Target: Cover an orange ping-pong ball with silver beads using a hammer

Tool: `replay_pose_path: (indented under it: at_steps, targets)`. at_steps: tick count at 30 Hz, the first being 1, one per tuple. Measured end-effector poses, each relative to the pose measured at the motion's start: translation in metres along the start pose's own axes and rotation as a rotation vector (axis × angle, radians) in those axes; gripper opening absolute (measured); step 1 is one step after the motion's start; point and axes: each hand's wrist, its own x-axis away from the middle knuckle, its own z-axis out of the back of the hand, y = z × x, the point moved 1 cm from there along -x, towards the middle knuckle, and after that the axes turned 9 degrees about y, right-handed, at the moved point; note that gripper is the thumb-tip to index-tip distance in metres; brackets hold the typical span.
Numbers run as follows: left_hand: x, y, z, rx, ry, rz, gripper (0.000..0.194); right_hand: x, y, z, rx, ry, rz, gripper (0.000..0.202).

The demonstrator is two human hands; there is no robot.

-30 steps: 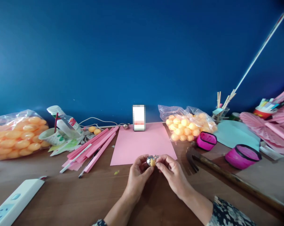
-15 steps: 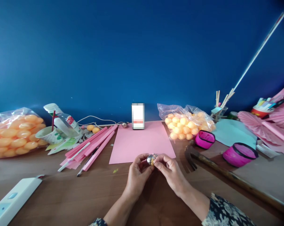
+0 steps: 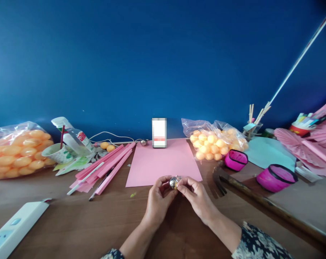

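Between both hands, near the front edge of a pink paper sheet (image 3: 163, 163), is a small orange ball partly wrapped in silver foil (image 3: 173, 182). My left hand (image 3: 158, 201) pinches its left side with thumb and fingers. On the other side, the fingertips of my right hand (image 3: 197, 198) press together on the ball's right edge, where foil shows. A little orange is visible at its lower side. Another shiny silver ball (image 3: 144, 142) lies at the sheet's far left corner.
Bags of orange balls (image 3: 19, 154) stand left and right. A claw hammer (image 3: 249, 194) lies right of my hands, near two magenta baskets (image 3: 276, 178). Pink paper strips (image 3: 103, 169) and a power strip (image 3: 17, 225) are leftward. A phone-like screen (image 3: 159, 133) stands behind the sheet.
Less orange shows on the ball than before, with more foil over its front. Both hands stay in nearly the same place; the camera view has shifted slightly.
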Motion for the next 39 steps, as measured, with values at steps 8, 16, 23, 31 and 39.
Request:
replay_pose_path:
  at_steps: [8,16,23,31,39]
  targets:
    - [-0.0003,-0.0011,-0.0002,0.006,0.019,0.010,0.037,0.0001,-0.0005,0.0002,-0.003,-0.011,0.005,0.019]
    - [-0.0005,-0.0031,0.0001,0.007,0.032,0.003,0.036,0.0004,0.0008,0.0007,0.025,-0.008,-0.015,0.022]
    - [-0.0008,-0.0028,0.0001,-0.012,0.027,-0.017,0.035,0.0003,0.0013,-0.0001,0.018,-0.022,-0.018,0.020]
    - [-0.0009,-0.0030,0.0000,-0.004,0.021,-0.005,0.034,0.0008,0.0011,-0.0006,0.028,-0.020,-0.009,0.023]
    - [-0.0026,-0.0062,0.0011,-0.004,0.027,0.006,0.044,0.0018,-0.0007,0.0003,0.022,-0.027,-0.020,0.020]
